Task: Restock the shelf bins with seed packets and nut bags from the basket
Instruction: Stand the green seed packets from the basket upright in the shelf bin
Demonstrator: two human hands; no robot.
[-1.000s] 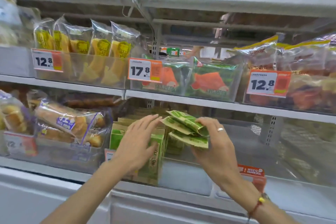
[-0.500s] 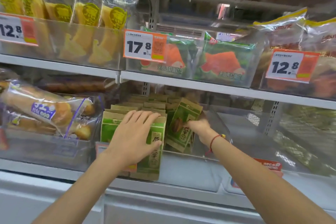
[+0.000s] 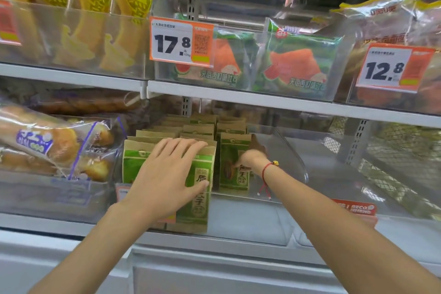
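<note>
- Clear bin [image 3: 290, 148] on lower shelf holds rows of green-and-kraft seed packets [image 3: 200, 130], upright, faces forward, long axis vertical.
- Bread bags [image 3: 45, 143] just left; 17.8 price tag [image 3: 181, 42] on the shelf above.
- Left hand [image 3: 167, 179] flat, fingers straight, pressing front packet [image 3: 198, 198].
- Right hand [image 3: 250, 159] grip pinches right-row packet [image 3: 235, 172]; bin's right part holds nothing.

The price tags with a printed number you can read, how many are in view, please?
2: the 17.8 tag on the watermelon toast bin, the 12.8 tag on the bin at right. Others are cut off or covered.
</note>
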